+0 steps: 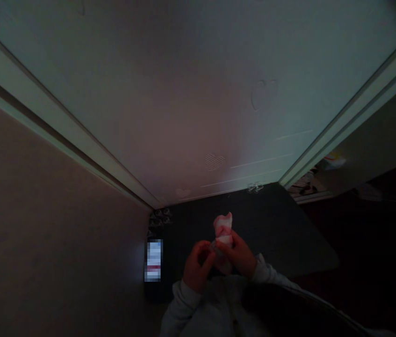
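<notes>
In dim light both my hands are raised in front of me over a dark table point(282, 234). My right hand point(241, 256) is closed on a small white and red piece of cloth point(223, 230), which sticks up above the fingers. My left hand point(198, 267) is curled beside it, its fingertips pinching the cloth's lower part. Both wrists wear pale sleeves.
A lit phone screen point(154, 260) lies at the table's left edge. Small clear objects point(159, 216) sit in the back left corner, and another clear one point(255, 187) by the wall. A pale wall with faint heart shapes point(215, 161) rises behind. Cluttered items point(306, 185) show at right.
</notes>
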The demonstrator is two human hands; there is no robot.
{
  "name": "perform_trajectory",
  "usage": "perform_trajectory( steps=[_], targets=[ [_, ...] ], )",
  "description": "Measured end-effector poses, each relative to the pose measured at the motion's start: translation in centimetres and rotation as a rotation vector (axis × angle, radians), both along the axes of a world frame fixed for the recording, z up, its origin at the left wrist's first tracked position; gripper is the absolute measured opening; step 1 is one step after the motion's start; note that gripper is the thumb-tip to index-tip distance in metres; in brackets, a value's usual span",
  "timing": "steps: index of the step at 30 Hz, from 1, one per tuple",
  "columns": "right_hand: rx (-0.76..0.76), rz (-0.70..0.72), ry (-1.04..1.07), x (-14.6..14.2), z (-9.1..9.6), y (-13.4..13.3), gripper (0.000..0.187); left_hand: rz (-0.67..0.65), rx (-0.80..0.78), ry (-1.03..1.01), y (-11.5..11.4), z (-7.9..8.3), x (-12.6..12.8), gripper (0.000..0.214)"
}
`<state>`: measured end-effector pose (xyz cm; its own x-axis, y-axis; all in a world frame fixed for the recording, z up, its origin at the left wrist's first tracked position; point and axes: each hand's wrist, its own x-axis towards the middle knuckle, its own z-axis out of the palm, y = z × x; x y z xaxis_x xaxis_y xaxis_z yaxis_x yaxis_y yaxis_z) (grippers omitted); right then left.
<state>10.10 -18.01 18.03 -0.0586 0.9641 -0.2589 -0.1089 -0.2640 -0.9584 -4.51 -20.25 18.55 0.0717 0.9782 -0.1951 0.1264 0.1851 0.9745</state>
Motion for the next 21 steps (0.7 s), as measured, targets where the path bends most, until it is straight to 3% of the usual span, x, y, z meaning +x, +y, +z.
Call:
perform_trajectory(
  steps=[13,21],
  targets=[
    [0.012,-0.026,-0.038,0.13,-0.03,0.0,0.03,-0.007,0.081,0.104,-0.09,0.93,0.0,0.02],
    [0.005,-0.023,-0.028,-0.07,0.03,-0.08,0.028,0.027,-0.025,-0.11,-0.31,0.5,0.31,0.026]
  ],
)
